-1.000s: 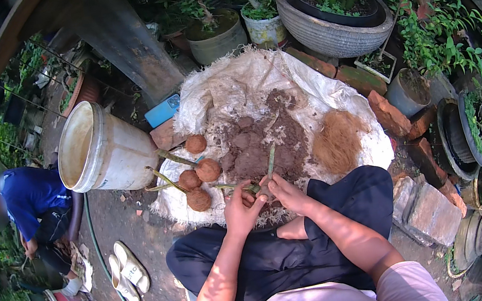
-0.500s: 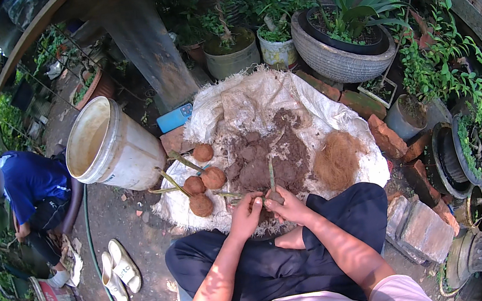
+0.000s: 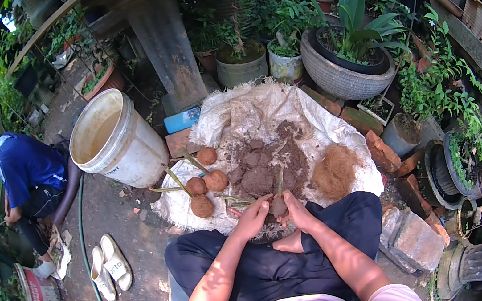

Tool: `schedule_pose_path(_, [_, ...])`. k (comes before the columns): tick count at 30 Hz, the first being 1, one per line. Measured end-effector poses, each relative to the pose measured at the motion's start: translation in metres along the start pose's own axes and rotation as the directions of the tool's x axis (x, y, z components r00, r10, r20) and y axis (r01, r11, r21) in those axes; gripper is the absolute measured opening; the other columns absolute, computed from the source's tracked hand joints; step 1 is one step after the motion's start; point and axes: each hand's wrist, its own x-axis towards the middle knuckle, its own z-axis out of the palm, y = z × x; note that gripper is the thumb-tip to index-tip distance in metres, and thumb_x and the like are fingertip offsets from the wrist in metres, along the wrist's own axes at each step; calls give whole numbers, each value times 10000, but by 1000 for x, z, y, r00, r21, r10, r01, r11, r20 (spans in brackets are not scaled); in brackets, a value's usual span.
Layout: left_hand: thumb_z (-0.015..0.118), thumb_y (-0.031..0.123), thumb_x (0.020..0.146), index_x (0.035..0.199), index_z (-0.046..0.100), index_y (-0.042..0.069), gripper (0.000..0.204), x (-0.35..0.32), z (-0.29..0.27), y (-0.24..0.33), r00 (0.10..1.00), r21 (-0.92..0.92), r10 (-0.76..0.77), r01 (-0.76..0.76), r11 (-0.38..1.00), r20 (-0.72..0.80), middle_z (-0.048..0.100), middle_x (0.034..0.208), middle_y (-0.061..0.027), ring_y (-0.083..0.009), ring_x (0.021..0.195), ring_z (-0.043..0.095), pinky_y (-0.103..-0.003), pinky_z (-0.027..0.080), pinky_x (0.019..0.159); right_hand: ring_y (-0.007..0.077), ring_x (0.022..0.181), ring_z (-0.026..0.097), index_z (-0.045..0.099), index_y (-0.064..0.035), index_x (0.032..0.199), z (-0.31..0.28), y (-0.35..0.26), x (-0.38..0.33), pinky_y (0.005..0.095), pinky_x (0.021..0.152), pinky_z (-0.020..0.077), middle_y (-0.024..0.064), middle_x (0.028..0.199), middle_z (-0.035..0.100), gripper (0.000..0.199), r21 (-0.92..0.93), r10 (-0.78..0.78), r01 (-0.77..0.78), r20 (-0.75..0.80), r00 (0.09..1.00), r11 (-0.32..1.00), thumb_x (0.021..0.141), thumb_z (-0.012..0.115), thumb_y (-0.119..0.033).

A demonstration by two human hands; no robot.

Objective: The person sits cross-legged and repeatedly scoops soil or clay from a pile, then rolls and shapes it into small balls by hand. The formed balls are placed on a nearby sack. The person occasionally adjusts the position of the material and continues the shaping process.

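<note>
A: Where are the hands just now?

B: Low in the middle, in front of the crossed legs; the right hand (image 3: 297,212) is curled around the right side of a dark clump (image 3: 278,208), pinching it; the left hand (image 3: 255,217) has its fingers bent at the clump's other side, though I cannot tell whether they grip it or only touch it.

A: And the green stem (image 3: 281,183)?

B: It stands up from the clump, nearly upright, over the near edge of the soil heap (image 3: 256,179); that heap lies on a white woven sack (image 3: 209,124) spread on the ground.

A: What else is on the sack?

B: To the right of the soil, a loose mound of brown fibre (image 3: 336,170); to the left, four round brown balls (image 3: 202,206), close together, with stems reaching out from among them.

A: Beyond that?

B: A white bucket (image 3: 129,151), tilted in view, left of the sack; a blue phone (image 3: 182,120) near its far-left edge; pale slippers (image 3: 117,265) on the ground; farther left, a co-worker (image 3: 32,172) in a blue shirt, sitting bent forward.
</note>
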Motion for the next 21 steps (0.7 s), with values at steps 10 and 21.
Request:
schedule_pose_path(10, [543,351,1039,1313,582,-12,457,-3,-5,13,993,-279,0,33,960,118,664,1121,-46,-116,1038,577,-298,461,946,156,654,612,490,-34,1301,28,-17,-22,324,559,490,108,878,632,507,-351,-149,93,-135,980,932,1067,371,-468])
schedule_pose_path(21, [579,286,1031,1203,617,-28,360,-11,-6,28,999,-614,-6,33,788,47,652,941,-18,-91,827,601,-272,519,748,152,714,603,429,-76,1378,51,-24,-9,296,587,518,97,1168,592,437,-329,-399,333,-158,903,884,1065,433,-379])
